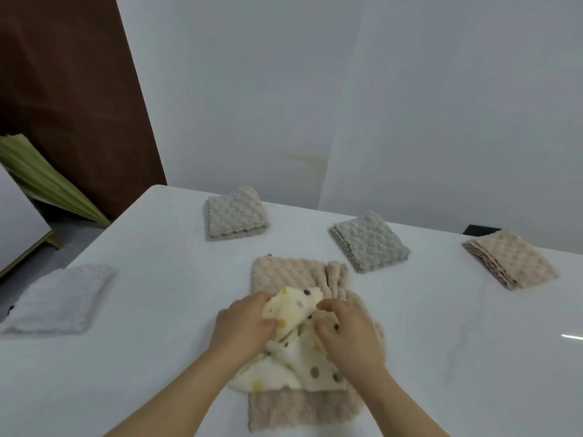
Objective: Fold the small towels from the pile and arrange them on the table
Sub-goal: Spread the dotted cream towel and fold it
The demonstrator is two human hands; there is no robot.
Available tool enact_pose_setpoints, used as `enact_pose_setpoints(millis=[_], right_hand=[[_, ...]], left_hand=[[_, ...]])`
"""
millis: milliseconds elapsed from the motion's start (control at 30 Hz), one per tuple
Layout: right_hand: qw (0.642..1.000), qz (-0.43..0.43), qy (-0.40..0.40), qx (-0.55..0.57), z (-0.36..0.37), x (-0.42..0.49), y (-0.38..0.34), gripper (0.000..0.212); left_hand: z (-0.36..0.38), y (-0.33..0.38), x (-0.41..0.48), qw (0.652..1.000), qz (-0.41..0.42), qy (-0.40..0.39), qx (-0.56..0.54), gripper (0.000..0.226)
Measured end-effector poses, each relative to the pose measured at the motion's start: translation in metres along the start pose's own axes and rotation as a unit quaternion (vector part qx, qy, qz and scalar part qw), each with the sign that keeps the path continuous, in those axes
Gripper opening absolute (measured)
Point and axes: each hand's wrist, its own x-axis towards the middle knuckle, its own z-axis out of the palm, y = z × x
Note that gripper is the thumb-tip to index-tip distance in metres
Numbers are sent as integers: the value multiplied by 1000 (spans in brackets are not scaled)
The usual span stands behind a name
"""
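A cream towel with coloured dots (293,357) lies crumpled on top of a beige towel pile (284,272) at the table's near middle. My left hand (243,326) pinches its upper left part. My right hand (350,332) pinches the raised fold on the right. Folded towels lie around: a beige-grey one (235,214) at the back, a grey one (369,242) to its right, a tan one (511,260) at the far right, and a white one (60,299) at the left.
The white table (157,357) ends at a pale wall behind. Off its left edge are a green pleated thing (47,181), a brown panel (69,89) and a white board (19,222). A small dark object (479,230) sits behind the tan towel.
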Motion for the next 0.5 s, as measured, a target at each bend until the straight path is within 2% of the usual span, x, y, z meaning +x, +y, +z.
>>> enact_pose_setpoints(millis=[100, 200, 333, 500], right_hand=[[999, -25, -43, -20, 9, -27, 13, 45], [998, -27, -54, -34, 23, -45, 27, 44], [996, -73, 39, 14, 41, -62, 54, 30], [971, -160, 168, 61, 52, -75, 74, 14]], left_hand=[[11, 9, -21, 995, -1, 73, -64, 24], [23, 15, -41, 990, 22, 111, -89, 20], [46, 16, -63, 980, 43, 144, -131, 17], [70, 14, -90, 962, 67, 201, -171, 18]])
